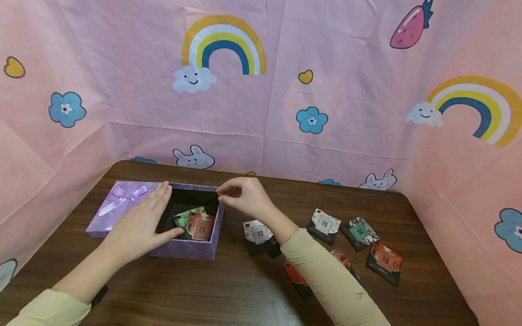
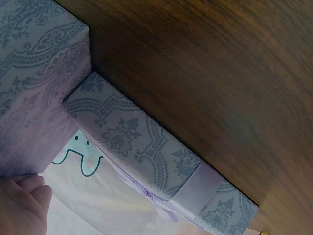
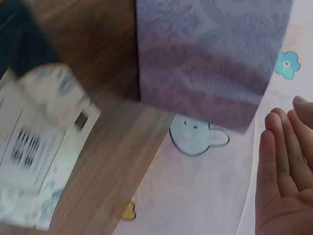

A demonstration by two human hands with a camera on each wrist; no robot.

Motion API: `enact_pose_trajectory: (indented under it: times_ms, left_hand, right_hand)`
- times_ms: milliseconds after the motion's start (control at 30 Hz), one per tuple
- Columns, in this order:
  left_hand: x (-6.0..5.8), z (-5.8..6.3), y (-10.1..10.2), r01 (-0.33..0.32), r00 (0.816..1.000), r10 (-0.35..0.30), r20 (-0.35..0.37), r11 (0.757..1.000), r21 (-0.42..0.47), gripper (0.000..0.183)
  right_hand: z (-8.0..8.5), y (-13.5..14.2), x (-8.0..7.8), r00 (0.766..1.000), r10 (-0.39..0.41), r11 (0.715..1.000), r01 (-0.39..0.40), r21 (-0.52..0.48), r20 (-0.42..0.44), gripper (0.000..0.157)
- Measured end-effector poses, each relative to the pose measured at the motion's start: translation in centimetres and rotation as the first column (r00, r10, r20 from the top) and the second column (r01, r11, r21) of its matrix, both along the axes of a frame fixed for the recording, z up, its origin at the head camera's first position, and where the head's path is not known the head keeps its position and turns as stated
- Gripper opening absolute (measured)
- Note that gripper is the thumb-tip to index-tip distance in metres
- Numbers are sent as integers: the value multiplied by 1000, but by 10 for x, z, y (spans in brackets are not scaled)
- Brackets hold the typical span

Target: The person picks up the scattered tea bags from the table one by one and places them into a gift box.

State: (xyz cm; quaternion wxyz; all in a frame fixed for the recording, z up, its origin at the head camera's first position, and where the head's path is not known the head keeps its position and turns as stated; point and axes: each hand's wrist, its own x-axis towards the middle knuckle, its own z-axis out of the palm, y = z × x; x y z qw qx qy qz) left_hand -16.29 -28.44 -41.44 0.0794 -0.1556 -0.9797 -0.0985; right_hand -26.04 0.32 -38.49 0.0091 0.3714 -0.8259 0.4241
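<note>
A lilac patterned box (image 1: 183, 250) stands without its lid at the left of the table. Several flat packets lie in it, a green one (image 1: 181, 219) and a red one (image 1: 202, 227) among them. My left hand (image 1: 136, 226) rests along the box's left rim, fingers straight, thumb over the front edge. At the far right corner my right hand (image 1: 249, 199) has its fingertips close to the rim. Those fingers look loosely extended in the right wrist view, with nothing in the palm. The lid (image 1: 102, 222), tied with a ribbon bow, sits partly behind my left hand.
Right of the box lie a white-flowered packet (image 1: 258, 233), a second white one (image 1: 325, 225), a green one (image 1: 360, 232) and an orange-red one (image 1: 385, 262). My right forearm partly covers more red packets (image 1: 294, 274). A pink printed cloth (image 1: 281, 90) hangs around the table.
</note>
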Motion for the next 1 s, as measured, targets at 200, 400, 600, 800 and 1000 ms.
enact_pose_trajectory:
  times_ms: [200,400,600,800,1000]
  left_hand:
    - [0,3,0,6,1000,-6,-11,1000,10,114]
    - [0,3,0,11,1000,-11,-24,1000,6,113]
    - [1,1,-1,18,999,-18,-31,1000,8,112]
    - [1,0,-1,18,999,-18,-34,1000,7,111]
    - [1,0,0,10,999,-10,-31,1000,3,112]
  right_hand:
    - [0,22,-6,999,-33,999,33,5,14,14]
    - [-6,45,-9,997,-54,998,52,33,50,17]
    - [-17,65,-12,992,-63,996,56,69,107,22]
    - [-28,82,-15,985,-61,990,39,132,163,31]
    - [-41,96,-17,986,-36,985,7,173,163,31]
